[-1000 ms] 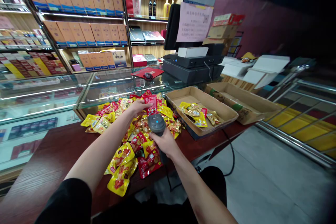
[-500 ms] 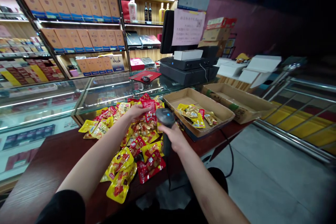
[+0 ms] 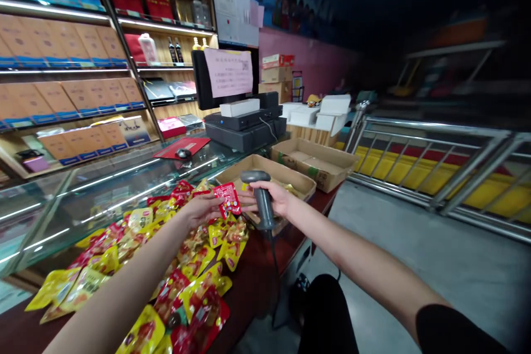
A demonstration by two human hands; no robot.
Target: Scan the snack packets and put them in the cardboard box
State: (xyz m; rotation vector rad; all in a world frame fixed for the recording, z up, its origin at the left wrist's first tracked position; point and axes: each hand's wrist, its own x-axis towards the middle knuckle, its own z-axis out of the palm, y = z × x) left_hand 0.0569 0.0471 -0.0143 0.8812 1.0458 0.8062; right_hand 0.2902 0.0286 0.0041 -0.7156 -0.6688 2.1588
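My left hand point(image 3: 201, 210) pinches a small red packet point(image 3: 227, 199) by its left edge, holding it up over the far right part of the pile of red and yellow packets point(image 3: 199, 260) on the dark red counter point(image 3: 249, 282). My right hand point(image 3: 276, 196) grips the grey scanner point(image 3: 264, 207) upright just beside it, some fingers stretched toward the packet's right edge, though I can't tell whether they touch it. Behind the scanner sits a cardboard tray point(image 3: 286, 174), with a second cardboard box point(image 3: 327, 177) just beyond, and a cord point(image 3: 275, 271) hangs from the handle.
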